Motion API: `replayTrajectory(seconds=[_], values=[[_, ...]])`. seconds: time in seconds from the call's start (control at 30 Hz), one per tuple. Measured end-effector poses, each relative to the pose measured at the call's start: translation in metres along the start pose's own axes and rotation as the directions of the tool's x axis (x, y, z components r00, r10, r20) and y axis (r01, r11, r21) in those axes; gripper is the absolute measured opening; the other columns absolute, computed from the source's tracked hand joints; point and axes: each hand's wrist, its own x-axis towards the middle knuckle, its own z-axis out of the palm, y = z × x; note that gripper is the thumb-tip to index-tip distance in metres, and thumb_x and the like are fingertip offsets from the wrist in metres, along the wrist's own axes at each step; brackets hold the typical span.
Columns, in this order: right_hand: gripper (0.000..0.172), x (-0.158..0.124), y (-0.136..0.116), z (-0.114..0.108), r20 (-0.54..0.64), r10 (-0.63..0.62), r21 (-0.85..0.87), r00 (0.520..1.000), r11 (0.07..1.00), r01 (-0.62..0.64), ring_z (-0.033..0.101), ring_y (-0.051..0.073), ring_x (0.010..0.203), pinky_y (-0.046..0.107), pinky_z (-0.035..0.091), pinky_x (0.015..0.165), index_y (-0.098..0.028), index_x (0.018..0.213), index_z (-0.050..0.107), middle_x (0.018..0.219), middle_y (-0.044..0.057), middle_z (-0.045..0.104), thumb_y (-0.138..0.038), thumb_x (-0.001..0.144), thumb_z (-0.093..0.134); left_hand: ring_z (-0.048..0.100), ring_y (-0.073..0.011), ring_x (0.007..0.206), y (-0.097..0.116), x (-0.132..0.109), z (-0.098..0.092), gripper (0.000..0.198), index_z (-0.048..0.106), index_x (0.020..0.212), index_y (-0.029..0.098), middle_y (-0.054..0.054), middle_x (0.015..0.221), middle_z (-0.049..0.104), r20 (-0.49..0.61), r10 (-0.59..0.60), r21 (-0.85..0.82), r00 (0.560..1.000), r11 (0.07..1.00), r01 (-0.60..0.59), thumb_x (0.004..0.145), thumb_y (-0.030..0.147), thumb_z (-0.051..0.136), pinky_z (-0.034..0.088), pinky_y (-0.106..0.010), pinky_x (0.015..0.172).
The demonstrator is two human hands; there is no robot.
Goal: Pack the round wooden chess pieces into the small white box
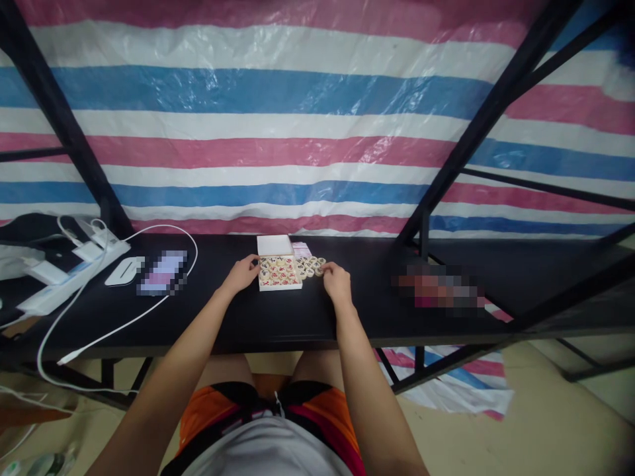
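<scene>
A small white box (280, 287) with rows of round xiangqi pieces, marked in red and black, lies on the black table in front of me. Its white lid (274, 244) is folded back at the far side. My left hand (243, 272) holds the box at its left edge, fingers curled. To the right of the box sits a cluster of loose black-marked xiangqi pieces (308, 267). My right hand (337, 280) has its fingers closed at the rightmost xiangqi piece (321, 262) of that cluster. A pinkish paper (301, 249) lies behind the loose pieces.
On the left of the black table (297, 324) are a phone (163, 272), a white flat object (125, 271), a power strip (69, 281) and a looping white cable (119, 324). A blurred reddish item (439, 291) lies at right. Black metal posts (461, 145) stand before a striped sheet (278, 152).
</scene>
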Motion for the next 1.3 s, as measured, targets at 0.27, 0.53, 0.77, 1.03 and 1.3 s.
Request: replayTrajectory(seconds=[0.27, 0.53, 0.77, 1.03, 1.3], values=[[0.025, -0.002, -0.010, 0.017, -0.083, -0.369, 0.082, 0.926, 0.923, 0.375, 0.059, 0.019, 0.086, 0.029, 0.044, 0.081, -0.017, 0.087, 0.066, 0.094, 0.008, 0.065, -0.016, 0.080, 0.042, 0.060, -0.0170, 0.071, -0.001, 0.000, 0.002, 0.032, 0.061, 0.112, 0.019, -0.002, 0.077, 0.066, -0.047, 0.024, 0.037, 0.999, 0.999, -0.022, 0.083, 0.029, 0.051, 0.042, -0.026, 0.066], [0.022, -0.006, -0.018, 0.026, -0.001, -0.502, 0.197, 0.865, 0.848, 0.493, 0.058, 0.018, 0.077, 0.030, 0.045, 0.074, -0.020, 0.083, 0.066, 0.087, 0.005, 0.065, -0.017, 0.078, 0.044, 0.057, -0.0197, 0.083, 0.007, -0.005, -0.001, 0.028, 0.069, 0.088, 0.020, -0.005, 0.085, 0.060, -0.047, 0.233, 0.111, 0.971, 0.968, -0.227, 0.083, 0.041, 0.051, 0.044, -0.030, 0.075], [0.021, -0.010, -0.022, 0.028, 0.081, -0.533, 0.239, 0.842, 0.831, 0.503, 0.055, 0.016, 0.069, 0.028, 0.043, 0.070, -0.019, 0.081, 0.067, 0.078, 0.002, 0.062, -0.018, 0.076, 0.046, 0.054, -0.0211, 0.087, 0.007, -0.008, 0.000, 0.031, 0.067, 0.091, 0.019, -0.005, 0.088, 0.060, -0.008, 0.311, 0.157, 0.950, 0.939, -0.306, 0.078, 0.046, 0.059, 0.043, -0.033, 0.082], [0.020, -0.011, -0.023, 0.030, 0.072, -0.562, 0.219, 0.824, 0.815, 0.537, 0.055, 0.016, 0.071, 0.029, 0.044, 0.072, -0.019, 0.083, 0.065, 0.082, 0.003, 0.062, -0.016, 0.077, 0.046, 0.056, -0.0192, 0.079, 0.018, -0.012, -0.003, 0.023, 0.068, 0.091, 0.019, -0.003, 0.080, 0.066, 0.083, 0.374, 0.171, 0.924, 0.908, -0.383, 0.078, 0.037, 0.061, 0.043, -0.030, 0.075], [0.033, -0.026, -0.038, 0.026, 0.103, -0.709, 0.232, 0.698, 0.699, 0.676, 0.055, 0.020, 0.103, 0.034, 0.043, 0.092, -0.022, 0.117, 0.057, 0.106, 0.007, 0.061, -0.025, 0.085, 0.052, 0.060, -0.0156, 0.073, 0.030, -0.016, 0.002, 0.033, 0.066, 0.099, 0.020, -0.001, 0.080, 0.067, 0.006, 0.296, -0.171, 0.955, 0.941, -0.291, 0.075, 0.043, 0.064, 0.046, -0.027, 0.071]])
